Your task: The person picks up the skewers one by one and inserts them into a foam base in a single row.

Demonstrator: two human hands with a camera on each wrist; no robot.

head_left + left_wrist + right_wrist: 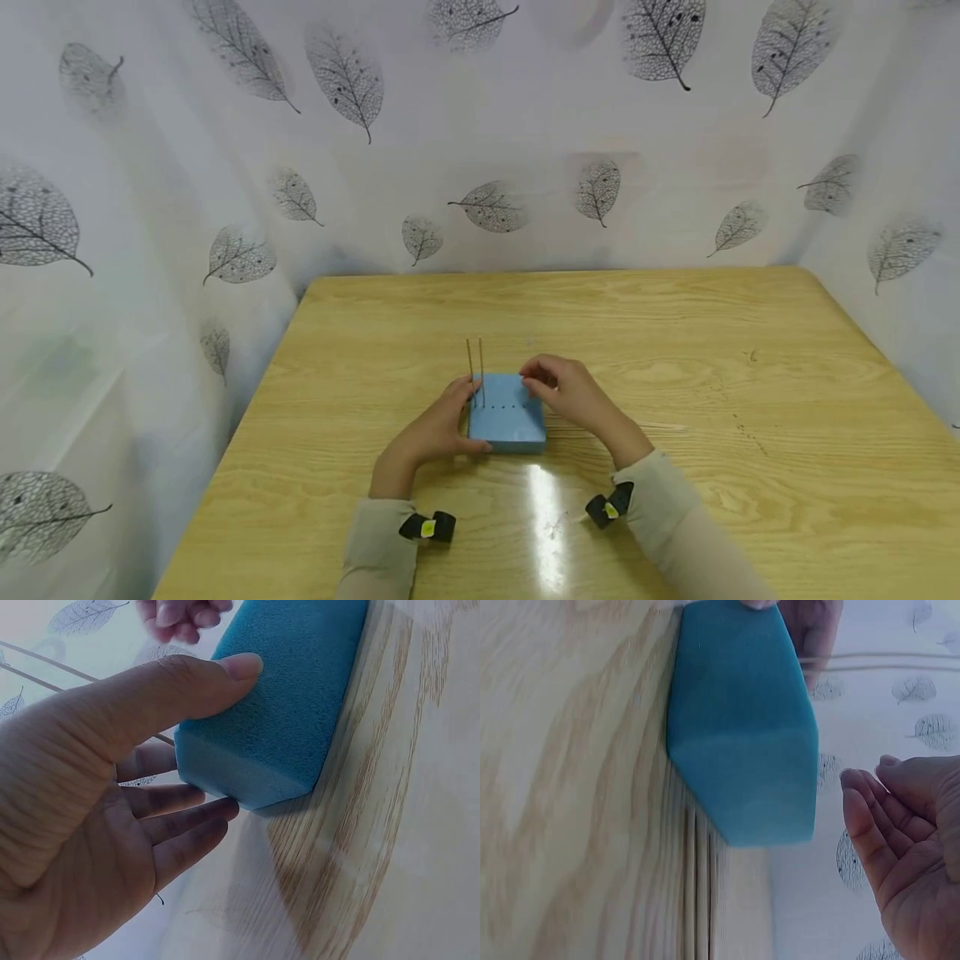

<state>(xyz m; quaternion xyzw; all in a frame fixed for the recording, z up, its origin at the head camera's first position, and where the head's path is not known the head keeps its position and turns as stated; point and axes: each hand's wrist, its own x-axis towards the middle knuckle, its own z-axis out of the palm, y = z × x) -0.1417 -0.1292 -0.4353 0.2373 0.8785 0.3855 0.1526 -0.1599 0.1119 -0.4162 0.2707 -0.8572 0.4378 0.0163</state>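
My left hand (438, 429) clamps the blue block (506, 427) at its left end: the thumb (202, 688) presses flat against the near face, and the fingers (187, 832) are spread along the left end, with the block held between. The block rests on the wooden table (675, 333), directly in front of me, its top face upward. A single row of holes (503, 407) crosses that top face from left to right. Two thin sticks (482, 362) stand nearly upright, side by side, at the left end of the row, close to the fingers of my left hand. My right hand (573, 396) is raised above the far right part of the block, apart from it. Its fingers are loosely bent, with the tips of thumb and forefinger near each other; I see nothing held between them. Several loose sticks (701, 892) lie on the table to the right of the block, passing beneath my right wrist. A black band with a yellow patch is fitted at each cuff: left band (442, 527), right band (621, 498). A pale leaf-print cloth (525, 108) hangs behind the table.
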